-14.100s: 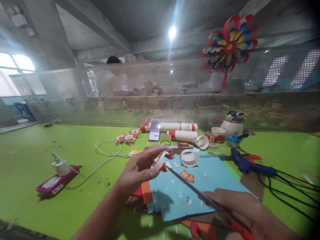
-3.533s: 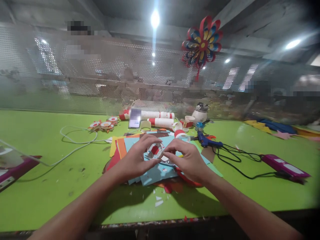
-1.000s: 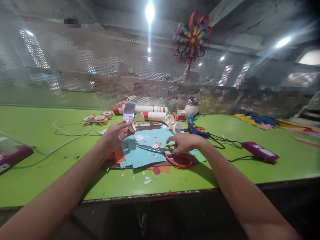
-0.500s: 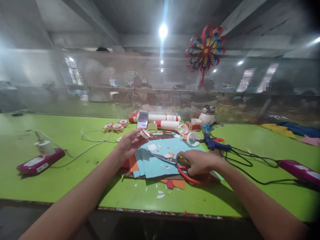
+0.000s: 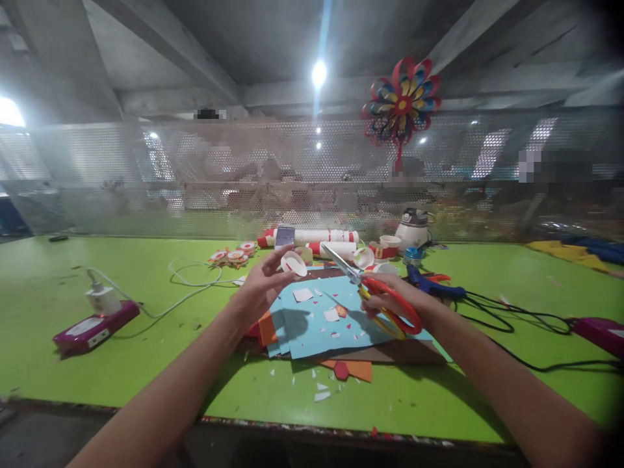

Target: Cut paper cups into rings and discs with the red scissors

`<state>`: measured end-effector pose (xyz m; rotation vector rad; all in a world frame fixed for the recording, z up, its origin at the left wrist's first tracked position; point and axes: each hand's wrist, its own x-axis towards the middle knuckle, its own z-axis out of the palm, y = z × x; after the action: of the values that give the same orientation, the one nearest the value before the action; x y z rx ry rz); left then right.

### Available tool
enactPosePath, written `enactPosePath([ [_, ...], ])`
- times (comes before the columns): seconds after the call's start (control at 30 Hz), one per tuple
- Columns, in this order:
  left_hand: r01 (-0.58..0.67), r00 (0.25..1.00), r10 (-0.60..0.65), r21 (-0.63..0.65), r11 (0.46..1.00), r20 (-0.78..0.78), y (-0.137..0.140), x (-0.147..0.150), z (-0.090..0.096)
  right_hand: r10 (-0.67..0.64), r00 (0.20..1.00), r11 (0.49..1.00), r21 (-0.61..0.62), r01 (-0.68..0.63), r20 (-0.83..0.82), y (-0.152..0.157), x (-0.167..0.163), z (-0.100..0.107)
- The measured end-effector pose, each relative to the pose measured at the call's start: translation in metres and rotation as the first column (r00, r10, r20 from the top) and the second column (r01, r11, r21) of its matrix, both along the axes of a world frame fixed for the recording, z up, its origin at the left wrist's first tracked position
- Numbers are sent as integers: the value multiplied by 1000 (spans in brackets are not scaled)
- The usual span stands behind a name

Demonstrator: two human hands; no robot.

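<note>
Between the fingertips of my left hand point(image 5: 258, 283) is a small white cut-off cup bottom point(image 5: 294, 264) with a red mark on it. My right hand point(image 5: 385, 296) grips a pair of scissors point(image 5: 397, 304) with red and yellow handles. Their blades point up and to the left, above the paper and to the right of the cup bottom. Under both hands lies a stack of light blue paper sheets point(image 5: 312, 335), strewn with white and red scraps. A small red-and-yellow paper piece point(image 5: 341, 312) rests on the top sheet.
White-and-red paper tubes point(image 5: 319, 236), cut paper cups point(image 5: 389, 246) and a white bottle point(image 5: 411, 233) stand at the back. A blue glue gun point(image 5: 436, 286) with a black cord lies right. Left are a purple power strip point(image 5: 97, 327) and white cable point(image 5: 195, 287).
My right hand has lifted the scissors off the paper and turned their blades upward. My left hand has tilted the cup bottom so its round face shows more.
</note>
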<state>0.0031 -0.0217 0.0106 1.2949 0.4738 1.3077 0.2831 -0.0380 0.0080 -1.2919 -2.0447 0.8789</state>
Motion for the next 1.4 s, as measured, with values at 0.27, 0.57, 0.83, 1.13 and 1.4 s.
enactPosePath([
  [0.27,64,983,-24,216,974,-181,-23,31,-7,-41,681,946,-248,-210,-731,-30,-52,-4],
  [0.57,64,967,59,460,885,-247,-32,42,-17,86,648,983,-42,-180,-757,-39,-57,-1],
  [0.83,4,979,105,538,843,-173,-24,41,-26,68,617,993,-8,-119,-784,-38,-58,-2],
  [1.13,150,982,-130,148,978,-136,-34,37,-9,27,858,960,254,121,-512,-37,-46,9],
  [1.4,465,848,-507,-244,851,-155,-25,35,-17,212,947,876,476,-75,-240,-24,-39,-2],
])
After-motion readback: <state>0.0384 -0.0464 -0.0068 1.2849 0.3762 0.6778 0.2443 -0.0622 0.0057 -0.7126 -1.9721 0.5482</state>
